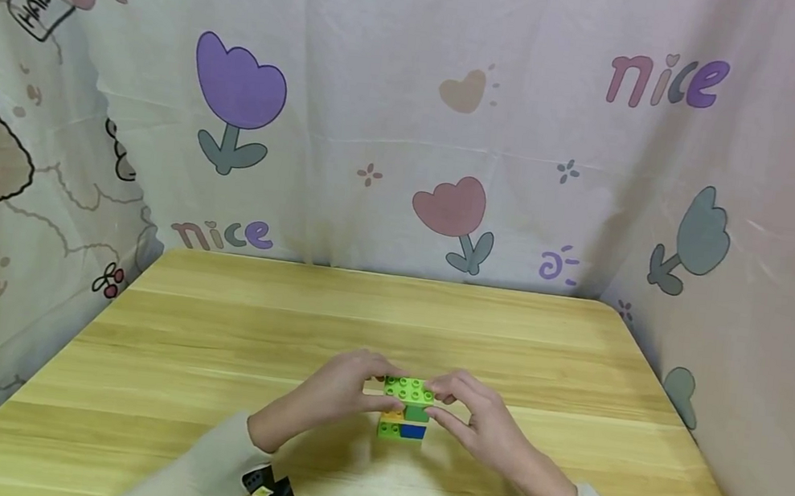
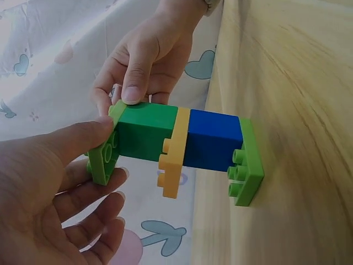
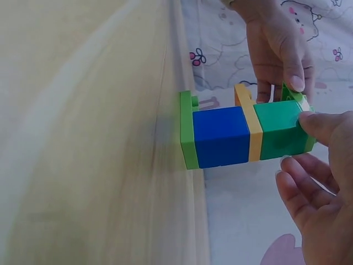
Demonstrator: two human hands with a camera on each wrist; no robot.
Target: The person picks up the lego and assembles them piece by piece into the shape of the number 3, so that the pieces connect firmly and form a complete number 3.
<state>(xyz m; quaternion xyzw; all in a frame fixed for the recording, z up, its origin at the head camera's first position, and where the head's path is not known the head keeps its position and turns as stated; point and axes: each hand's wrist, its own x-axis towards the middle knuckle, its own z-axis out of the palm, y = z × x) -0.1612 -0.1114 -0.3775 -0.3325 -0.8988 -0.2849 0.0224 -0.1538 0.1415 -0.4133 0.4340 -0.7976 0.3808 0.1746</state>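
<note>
Both hands, left and right, pinch the brick stack's top green plate.

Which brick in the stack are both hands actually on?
The light green top plate, pinched by the left hand and right hand. The dark green, yellow, blue and bottom light green pieces below it go untouched.

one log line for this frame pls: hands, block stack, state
left hand: pinches top plate | right hand: pinches top plate | light green top plate: on block stack | stack: upright on table
</note>
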